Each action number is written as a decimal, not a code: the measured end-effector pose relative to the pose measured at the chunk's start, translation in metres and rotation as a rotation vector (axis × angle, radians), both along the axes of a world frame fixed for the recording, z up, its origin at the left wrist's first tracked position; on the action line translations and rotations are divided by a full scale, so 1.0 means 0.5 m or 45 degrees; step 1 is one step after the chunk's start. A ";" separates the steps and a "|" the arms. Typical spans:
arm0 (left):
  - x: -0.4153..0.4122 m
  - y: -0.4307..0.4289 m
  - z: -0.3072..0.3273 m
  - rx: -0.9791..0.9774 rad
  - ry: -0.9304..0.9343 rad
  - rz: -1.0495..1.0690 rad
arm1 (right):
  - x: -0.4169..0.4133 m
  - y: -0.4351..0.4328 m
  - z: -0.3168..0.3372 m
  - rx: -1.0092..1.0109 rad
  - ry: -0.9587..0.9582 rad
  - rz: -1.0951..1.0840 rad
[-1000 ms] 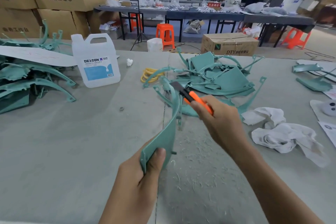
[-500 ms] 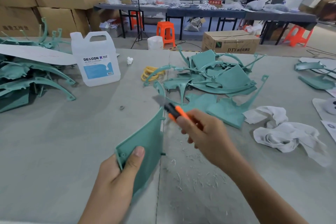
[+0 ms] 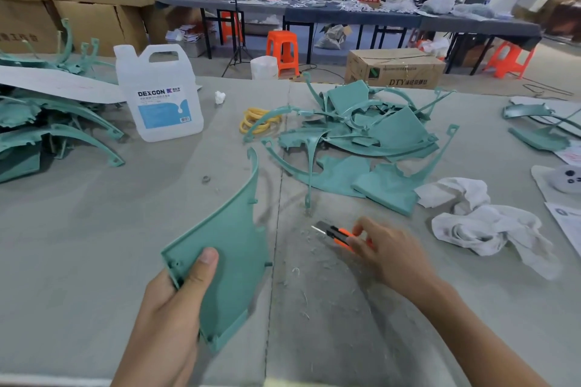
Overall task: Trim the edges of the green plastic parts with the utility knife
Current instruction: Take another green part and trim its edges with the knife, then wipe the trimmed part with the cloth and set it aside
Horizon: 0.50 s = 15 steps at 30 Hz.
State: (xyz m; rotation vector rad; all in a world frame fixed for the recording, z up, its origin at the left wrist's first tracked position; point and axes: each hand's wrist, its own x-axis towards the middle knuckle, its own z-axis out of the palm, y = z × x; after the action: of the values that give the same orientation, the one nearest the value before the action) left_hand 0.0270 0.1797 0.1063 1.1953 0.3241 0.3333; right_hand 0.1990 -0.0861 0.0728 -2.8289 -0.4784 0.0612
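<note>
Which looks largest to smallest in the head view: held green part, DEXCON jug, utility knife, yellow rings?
1. held green part, though nearest the camera
2. DEXCON jug
3. yellow rings and utility knife look alike, unranked

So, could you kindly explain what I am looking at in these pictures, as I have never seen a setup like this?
There is no machine here: a person works with two bare hands. Every picture comes from one wide-angle camera worn on the head, looking forward and down. The left hand holds a flat green plastic part above the grey table, thumb on top. The right hand grips an orange utility knife, its blade out and apart from the part. On the table lie a pile of green parts, another pile at the far left, a white jug, yellow bands, a crumpled white cloth and pale shavings.
</note>
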 end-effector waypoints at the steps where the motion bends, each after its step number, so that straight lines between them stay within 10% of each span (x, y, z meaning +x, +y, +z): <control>1: 0.001 -0.004 0.003 -0.040 0.008 -0.007 | -0.004 -0.006 -0.002 -0.024 0.015 -0.022; 11: 0.009 -0.010 0.017 -0.158 0.034 -0.025 | 0.073 -0.153 0.030 0.076 -0.598 -0.404; 15: 0.015 -0.015 0.023 -0.190 0.044 -0.031 | 0.127 -0.261 0.019 -0.152 -0.090 -0.720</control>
State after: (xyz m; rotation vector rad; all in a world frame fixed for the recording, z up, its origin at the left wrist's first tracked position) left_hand 0.0344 0.1720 0.1179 1.0585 0.3583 0.2629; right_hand 0.2623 -0.2166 0.0824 -2.9757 0.3323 -0.1258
